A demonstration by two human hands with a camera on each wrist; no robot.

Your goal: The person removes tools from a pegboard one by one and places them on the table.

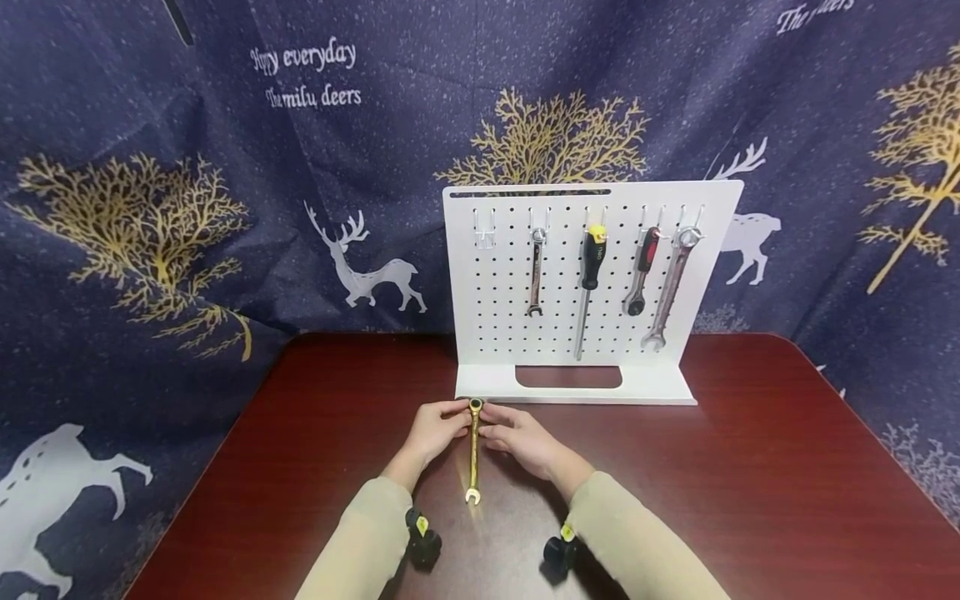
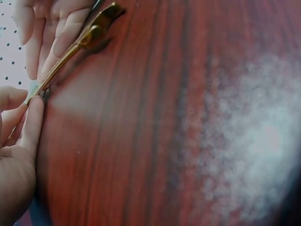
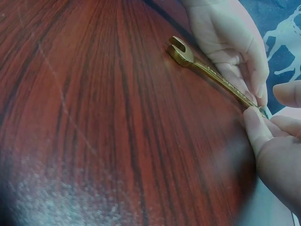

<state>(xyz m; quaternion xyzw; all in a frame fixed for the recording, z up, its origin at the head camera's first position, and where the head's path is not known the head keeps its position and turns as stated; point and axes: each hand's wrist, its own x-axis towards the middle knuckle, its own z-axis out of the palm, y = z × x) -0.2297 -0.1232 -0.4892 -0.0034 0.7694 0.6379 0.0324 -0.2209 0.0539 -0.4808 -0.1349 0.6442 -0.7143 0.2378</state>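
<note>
A gold-coloured combination wrench points toward me over the table, its ring end at the front edge of the pegboard base and its open end nearest me. My left hand pinches the ring end from the left, thumb and fingertips on it. From the other side, my right hand pinches the same end. In the right wrist view the open jaw of the wrench sticks out past the fingers, close over the wood. Fingers partly hide the ring end in both wrist views.
Behind the hands stands a white pegboard. On its hooks hang a small wrench, a screwdriver, a red-and-black ratchet and a large wrench. A bare hook is at its left. Dark patterned cloth hangs behind the reddish table.
</note>
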